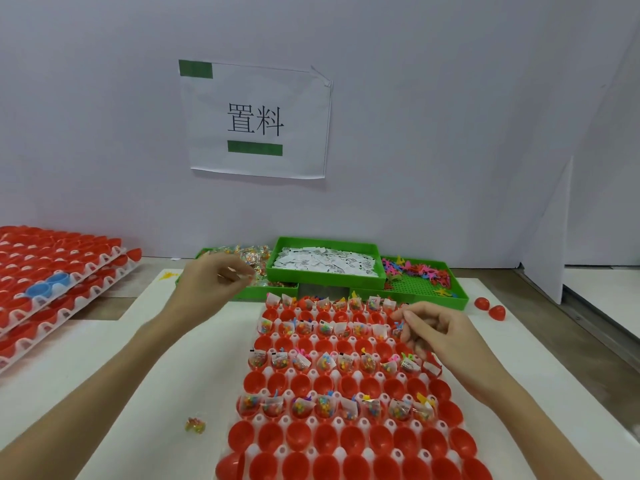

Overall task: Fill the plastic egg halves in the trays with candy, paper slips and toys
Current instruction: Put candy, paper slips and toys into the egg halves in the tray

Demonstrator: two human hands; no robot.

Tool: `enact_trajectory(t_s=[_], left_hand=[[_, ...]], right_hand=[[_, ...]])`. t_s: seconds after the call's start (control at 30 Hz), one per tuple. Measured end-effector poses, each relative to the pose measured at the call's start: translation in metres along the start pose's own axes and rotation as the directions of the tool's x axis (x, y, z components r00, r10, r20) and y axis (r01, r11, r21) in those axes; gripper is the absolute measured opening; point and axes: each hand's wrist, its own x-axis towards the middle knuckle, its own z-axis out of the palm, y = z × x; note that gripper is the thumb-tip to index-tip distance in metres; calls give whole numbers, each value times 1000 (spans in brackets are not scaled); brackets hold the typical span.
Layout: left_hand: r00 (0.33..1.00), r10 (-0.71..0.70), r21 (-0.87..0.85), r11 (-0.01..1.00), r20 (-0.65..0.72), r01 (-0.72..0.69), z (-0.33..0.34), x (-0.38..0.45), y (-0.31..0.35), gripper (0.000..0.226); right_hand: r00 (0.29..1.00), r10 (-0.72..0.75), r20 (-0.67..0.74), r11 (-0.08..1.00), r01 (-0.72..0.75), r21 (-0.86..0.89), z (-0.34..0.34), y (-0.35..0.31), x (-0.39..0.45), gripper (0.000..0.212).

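A white tray [263, 370] of red egg halves [301, 441] lies in front of me; alternate rows hold candy bags, paper slips and small toys. My left hand [211, 278] hovers over the green candy bin [249, 292] with curled fingers; whether it holds a candy bag I cannot tell. My right hand [434, 329] is over the tray's right side and pinches a small blue toy [400, 323] at a filled row. The green bin of paper slips [325, 263] and the green bin of colourful toys [426, 282] stand behind the tray.
Stacked trays of red halves [52, 271], with two blue halves [46, 287], sit at the left. A loose candy bag [195, 425] lies on the white board left of the tray. Two red halves [490, 308] lie at the right. A wall with a paper sign [256, 119] stands behind.
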Motion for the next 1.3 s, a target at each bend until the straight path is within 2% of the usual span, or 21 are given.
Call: enact_trajectory(t_s=[0.07, 0.13, 0.27, 0.4, 0.5, 0.73, 1.0, 1.1, 1.13, 1.2, 1.3], left_hand=[[998, -62, -230, 971, 16, 64, 7, -27, 16, 14], [992, -114, -431, 894, 54, 126, 13, -50, 28, 16], [985, -155, -579, 798, 72, 168, 26, -73, 34, 21], [993, -118, -532, 839, 23, 112, 35, -81, 28, 24], [994, -106, -451, 888, -6, 92, 38, -85, 18, 20], [993, -106, -433, 898, -54, 72, 37, -84, 12, 17], [993, -98, -427, 902, -65, 61, 39, -85, 11, 16], [993, -97, -422, 905, -65, 61, 39, -86, 11, 17], [993, -93, -421, 905, -67, 57, 38, -86, 11, 17], [994, -88, -423, 905, -70, 50, 38, -87, 12, 18], [994, -83, -420, 906, -76, 44, 37, -88, 12, 19]], right_hand=[[999, -31, -27, 995, 29, -92, 6, -3, 12, 23], [995, -82, -49, 973, 69, -220, 12, -6, 31, 23], [989, -151, -1, 867, 132, -480, 27, -15, 87, 24], [993, -111, 32, 768, 106, -632, 43, -17, 143, 26], [1000, -27, 17, 748, 31, -663, 58, -10, 168, 25], [992, 127, 9, 731, -88, -677, 70, -1, 193, 23], [998, 48, 43, 601, 6, -799, 79, -4, 197, 14], [994, 48, 98, 500, 61, -864, 80, -8, 198, 9], [993, 52, 109, 459, 74, -886, 81, -9, 199, 12], [992, 53, 118, 407, 86, -909, 83, -10, 200, 34], [987, 73, 145, 405, 103, -909, 82, -10, 204, 47]])
